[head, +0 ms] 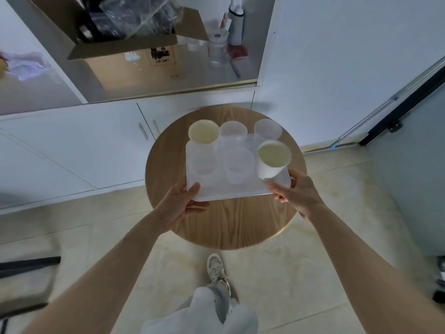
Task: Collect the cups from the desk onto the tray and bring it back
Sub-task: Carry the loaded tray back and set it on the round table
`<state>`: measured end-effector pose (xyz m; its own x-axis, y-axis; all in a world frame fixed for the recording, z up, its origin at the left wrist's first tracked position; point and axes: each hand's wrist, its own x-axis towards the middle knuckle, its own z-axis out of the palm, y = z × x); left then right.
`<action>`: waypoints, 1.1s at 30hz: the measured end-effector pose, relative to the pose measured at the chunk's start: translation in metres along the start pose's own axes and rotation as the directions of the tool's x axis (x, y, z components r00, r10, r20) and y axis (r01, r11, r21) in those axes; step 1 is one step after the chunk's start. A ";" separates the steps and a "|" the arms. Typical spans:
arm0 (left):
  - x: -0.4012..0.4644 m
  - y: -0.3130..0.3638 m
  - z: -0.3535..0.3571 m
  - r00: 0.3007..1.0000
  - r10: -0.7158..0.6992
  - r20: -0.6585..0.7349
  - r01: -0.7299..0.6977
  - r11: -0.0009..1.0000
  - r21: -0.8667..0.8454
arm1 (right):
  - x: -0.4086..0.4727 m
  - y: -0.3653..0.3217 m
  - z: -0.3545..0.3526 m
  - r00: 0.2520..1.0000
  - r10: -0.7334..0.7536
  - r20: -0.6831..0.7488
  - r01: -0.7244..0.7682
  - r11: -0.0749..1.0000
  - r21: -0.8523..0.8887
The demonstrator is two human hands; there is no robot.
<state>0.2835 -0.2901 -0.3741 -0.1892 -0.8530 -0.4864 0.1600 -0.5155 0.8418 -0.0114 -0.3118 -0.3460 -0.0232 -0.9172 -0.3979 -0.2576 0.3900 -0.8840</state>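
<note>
A white tray (216, 192) sits over a round wooden table (226, 225). My left hand (180, 203) grips its near left corner and my right hand (296, 191) grips its near right corner. On the tray stand two white paper cups, one at the far left (204, 131) and one at the near right (273, 159), tilted toward my right hand. Several clear plastic cups (238, 165) fill the rest of the tray. I cannot tell whether the tray rests on the table or hovers just above it.
White cabinets (72, 145) stand behind the table, with a shelf above holding a cardboard box (134, 54), a glass jar (218, 50) and bottles. A glass door frame (397, 112) is at the right. My shoe (216, 268) stands on the tiled floor below.
</note>
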 end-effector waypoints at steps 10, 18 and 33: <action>0.059 0.004 -0.002 0.997 0.067 -0.035 -0.057 0.971 0.230 | 0.082 0.008 -0.010 1.000 0.003 -0.021 -0.007 0.979 -0.205; 0.088 -0.007 0.001 0.984 0.083 -0.159 -0.027 0.945 0.325 | 0.135 0.010 -0.010 0.999 -0.021 0.050 0.038 0.927 -0.374; 0.127 -0.059 0.039 0.829 0.030 -0.558 0.077 0.983 0.168 | 0.221 0.039 -0.017 0.967 -0.033 0.253 0.168 0.829 -0.534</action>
<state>0.2126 -0.3647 -0.4759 0.3883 -0.7684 -0.5087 -0.0200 -0.5589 0.8290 -0.0432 -0.5007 -0.4646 0.2301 -0.8790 -0.4177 -0.7332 0.1257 -0.6683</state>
